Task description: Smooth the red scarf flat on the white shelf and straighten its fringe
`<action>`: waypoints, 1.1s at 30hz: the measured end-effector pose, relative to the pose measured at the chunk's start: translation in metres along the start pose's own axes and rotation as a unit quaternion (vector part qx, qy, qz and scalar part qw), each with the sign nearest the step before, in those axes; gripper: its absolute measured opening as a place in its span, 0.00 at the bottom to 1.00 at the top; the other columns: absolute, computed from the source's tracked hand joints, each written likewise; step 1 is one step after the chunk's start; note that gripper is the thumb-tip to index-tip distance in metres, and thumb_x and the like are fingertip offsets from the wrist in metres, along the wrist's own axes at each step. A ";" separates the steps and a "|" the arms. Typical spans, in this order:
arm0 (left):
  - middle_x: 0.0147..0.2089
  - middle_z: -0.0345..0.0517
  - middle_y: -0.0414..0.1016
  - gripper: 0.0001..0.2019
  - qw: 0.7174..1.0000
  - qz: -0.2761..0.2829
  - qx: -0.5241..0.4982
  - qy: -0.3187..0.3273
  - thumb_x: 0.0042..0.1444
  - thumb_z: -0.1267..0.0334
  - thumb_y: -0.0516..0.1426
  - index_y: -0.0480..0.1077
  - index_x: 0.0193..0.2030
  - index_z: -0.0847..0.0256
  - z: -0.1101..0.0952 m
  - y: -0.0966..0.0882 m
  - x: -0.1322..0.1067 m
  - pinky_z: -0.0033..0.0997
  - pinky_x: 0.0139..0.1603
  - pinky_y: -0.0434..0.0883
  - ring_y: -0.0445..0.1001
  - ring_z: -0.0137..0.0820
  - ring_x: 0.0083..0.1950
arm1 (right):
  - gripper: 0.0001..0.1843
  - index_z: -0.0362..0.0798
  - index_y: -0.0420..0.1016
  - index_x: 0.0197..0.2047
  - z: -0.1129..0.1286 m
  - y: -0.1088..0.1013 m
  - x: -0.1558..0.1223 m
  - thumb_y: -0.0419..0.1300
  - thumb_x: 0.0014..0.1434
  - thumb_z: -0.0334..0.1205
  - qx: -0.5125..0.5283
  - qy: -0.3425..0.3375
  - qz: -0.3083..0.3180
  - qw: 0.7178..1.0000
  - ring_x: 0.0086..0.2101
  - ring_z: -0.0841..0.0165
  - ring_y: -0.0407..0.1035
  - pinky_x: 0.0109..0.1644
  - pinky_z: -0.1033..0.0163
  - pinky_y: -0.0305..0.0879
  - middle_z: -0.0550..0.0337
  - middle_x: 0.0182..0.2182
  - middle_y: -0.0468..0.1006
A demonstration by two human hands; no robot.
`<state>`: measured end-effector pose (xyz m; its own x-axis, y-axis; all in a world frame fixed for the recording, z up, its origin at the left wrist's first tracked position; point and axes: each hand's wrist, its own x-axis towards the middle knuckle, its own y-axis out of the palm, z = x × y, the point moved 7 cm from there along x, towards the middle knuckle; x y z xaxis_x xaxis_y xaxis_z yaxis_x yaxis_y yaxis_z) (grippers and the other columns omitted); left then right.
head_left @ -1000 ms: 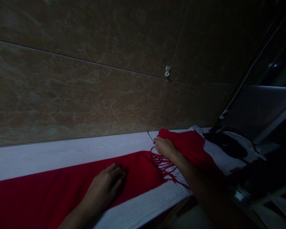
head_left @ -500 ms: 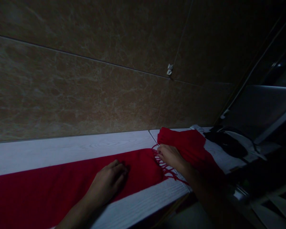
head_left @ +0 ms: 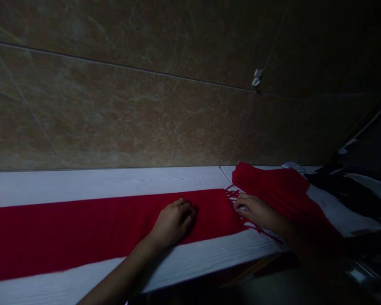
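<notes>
A long red scarf [head_left: 92, 237] lies flat along the white wood-grain surface, its fringe [head_left: 231, 195] at the right end. My left hand [head_left: 174, 220] rests on the scarf a little short of that end, with its fingers loosely curled under and no fold visible between them. At the fringe, my right hand [head_left: 252, 209] has thumb and fingertips pinched on the strands. Its fingers partly hide the middle of the fringe. Just beyond lies a second red cloth [head_left: 273, 182], partly behind my right forearm.
A brown marbled tile wall [head_left: 139, 110] rises behind the surface, with a small white hook [head_left: 257, 78] on it. Dark cloth or bags [head_left: 349, 190] lie at the far right. A seam crosses the white surface [head_left: 178, 178] near the fringe. The right side is very dim.
The view has swung left, so everything sits further right. My right hand has shifted along the fringe toward the near edge. The scarf's end lies straighter than before.
</notes>
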<state>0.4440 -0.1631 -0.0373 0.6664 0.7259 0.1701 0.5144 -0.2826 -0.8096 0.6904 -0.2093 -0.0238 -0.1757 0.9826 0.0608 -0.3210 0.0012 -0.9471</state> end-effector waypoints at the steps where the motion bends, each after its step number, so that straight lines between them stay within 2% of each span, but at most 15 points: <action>1: 0.42 0.45 0.73 0.12 1.000 -0.002 -0.001 -0.001 0.66 0.61 0.50 0.75 0.41 0.56 0.000 -0.001 0.000 0.29 0.38 0.65 0.73 0.31 0.39 | 0.08 0.49 0.78 0.32 0.000 0.000 0.000 0.56 0.59 0.34 0.003 -0.002 -0.007 1.000 0.38 0.63 0.71 0.42 0.61 0.64 0.55 0.36 0.77; 4: 0.42 0.45 0.73 0.12 1.000 -0.004 -0.002 0.000 0.66 0.61 0.50 0.75 0.40 0.57 0.002 -0.002 -0.001 0.29 0.38 0.65 0.73 0.31 0.38 | 0.10 0.49 0.74 0.31 -0.004 -0.003 0.000 0.53 0.60 0.37 0.001 0.004 -0.020 1.000 0.35 0.64 0.71 0.39 0.62 0.63 0.55 0.34 0.77; 7: 0.42 0.44 0.74 0.11 1.000 -0.009 -0.027 -0.006 0.65 0.61 0.51 0.75 0.40 0.56 0.006 -0.002 -0.001 0.30 0.40 0.67 0.74 0.31 0.39 | 0.11 0.51 0.73 0.33 -0.017 -0.015 -0.005 0.51 0.62 0.39 -0.036 0.038 -0.044 0.998 0.34 0.64 0.71 0.37 0.61 0.63 0.56 0.34 0.77; 11: 0.43 0.43 0.77 0.09 0.989 -0.032 -0.140 -0.025 0.63 0.59 0.53 0.75 0.41 0.55 0.021 0.001 0.001 0.31 0.45 0.70 0.76 0.33 0.43 | 0.11 0.52 0.73 0.32 -0.045 -0.038 -0.018 0.50 0.62 0.39 -0.142 0.131 -0.081 0.978 0.33 0.62 0.72 0.36 0.59 0.62 0.54 0.34 0.79; 13: 0.45 0.42 0.79 0.09 0.977 -0.040 -0.204 -0.037 0.63 0.58 0.54 0.75 0.41 0.55 0.029 0.004 0.002 0.31 0.48 0.71 0.76 0.33 0.45 | 0.12 0.52 0.74 0.32 -0.058 -0.041 -0.023 0.50 0.62 0.37 -0.178 0.180 -0.067 0.965 0.33 0.60 0.73 0.34 0.59 0.62 0.52 0.34 0.79; 15: 0.46 0.43 0.79 0.09 0.967 -0.045 -0.247 -0.043 0.63 0.57 0.55 0.75 0.41 0.56 0.033 0.006 0.004 0.32 0.50 0.71 0.77 0.32 0.46 | 0.12 0.51 0.76 0.36 -0.061 -0.038 -0.024 0.52 0.61 0.36 -0.189 0.200 -0.065 0.959 0.36 0.58 0.75 0.34 0.58 0.63 0.50 0.38 0.80; 17: 0.46 0.45 0.79 0.10 0.961 -0.053 -0.270 -0.037 0.63 0.57 0.56 0.76 0.40 0.58 0.033 0.005 0.005 0.32 0.52 0.71 0.76 0.32 0.47 | 0.13 0.51 0.78 0.43 -0.049 -0.032 -0.022 0.53 0.60 0.36 -0.173 0.175 -0.088 0.965 0.41 0.57 0.75 0.37 0.57 0.66 0.49 0.44 0.79; 19: 0.45 0.48 0.79 0.11 0.958 -0.064 -0.278 -0.027 0.63 0.57 0.56 0.76 0.40 0.59 0.030 0.001 0.006 0.34 0.53 0.71 0.76 0.33 0.47 | 0.15 0.51 0.78 0.47 -0.026 -0.023 -0.018 0.53 0.61 0.38 -0.131 0.122 -0.110 0.978 0.43 0.57 0.75 0.42 0.56 0.69 0.49 0.46 0.79; 22: 0.44 0.50 0.78 0.11 0.956 -0.069 -0.283 -0.029 0.63 0.59 0.55 0.76 0.40 0.61 0.028 -0.004 0.006 0.36 0.53 0.71 0.76 0.34 0.47 | 0.14 0.52 0.79 0.44 0.012 -0.012 -0.017 0.52 0.63 0.40 -0.047 0.046 -0.119 0.991 0.42 0.61 0.76 0.45 0.58 0.71 0.52 0.43 0.80; 25: 0.44 0.49 0.79 0.11 0.956 -0.051 -0.285 -0.036 0.63 0.58 0.55 0.75 0.40 0.61 0.026 -0.003 0.005 0.37 0.52 0.71 0.76 0.35 0.46 | 0.14 0.52 0.80 0.42 0.039 -0.016 -0.023 0.53 0.64 0.40 0.008 0.006 -0.164 0.986 0.43 0.61 0.76 0.48 0.57 0.72 0.53 0.43 0.81; 28: 0.44 0.47 0.79 0.12 0.968 -0.028 -0.248 -0.033 0.63 0.55 0.54 0.75 0.41 0.58 0.026 0.002 0.002 0.35 0.51 0.71 0.76 0.35 0.46 | 0.16 0.50 0.79 0.51 0.049 -0.023 -0.026 0.53 0.66 0.41 0.047 -0.012 -0.202 0.978 0.53 0.59 0.73 0.59 0.53 0.68 0.50 0.53 0.79; 30: 0.45 0.46 0.79 0.12 0.975 -0.018 -0.220 -0.028 0.63 0.54 0.54 0.75 0.42 0.57 0.026 0.005 0.002 0.35 0.50 0.71 0.76 0.34 0.45 | 0.20 0.50 0.76 0.57 0.051 -0.022 -0.022 0.51 0.67 0.43 0.065 -0.010 -0.195 0.979 0.59 0.59 0.68 0.65 0.51 0.62 0.50 0.60 0.74; 33: 0.45 0.45 0.78 0.12 0.980 -0.018 -0.198 -0.009 0.64 0.55 0.53 0.74 0.41 0.57 0.026 0.007 0.001 0.35 0.49 0.71 0.76 0.35 0.45 | 0.22 0.50 0.73 0.60 0.049 -0.018 -0.010 0.50 0.68 0.45 0.083 -0.010 -0.176 0.981 0.62 0.60 0.64 0.67 0.50 0.59 0.50 0.63 0.70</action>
<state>0.4342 -0.1479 -0.0570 0.6363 0.7499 0.1808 0.7083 -0.4751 -0.5222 0.6526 -0.2282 0.0082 -0.0435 0.9228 0.3828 -0.5125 0.3083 -0.8014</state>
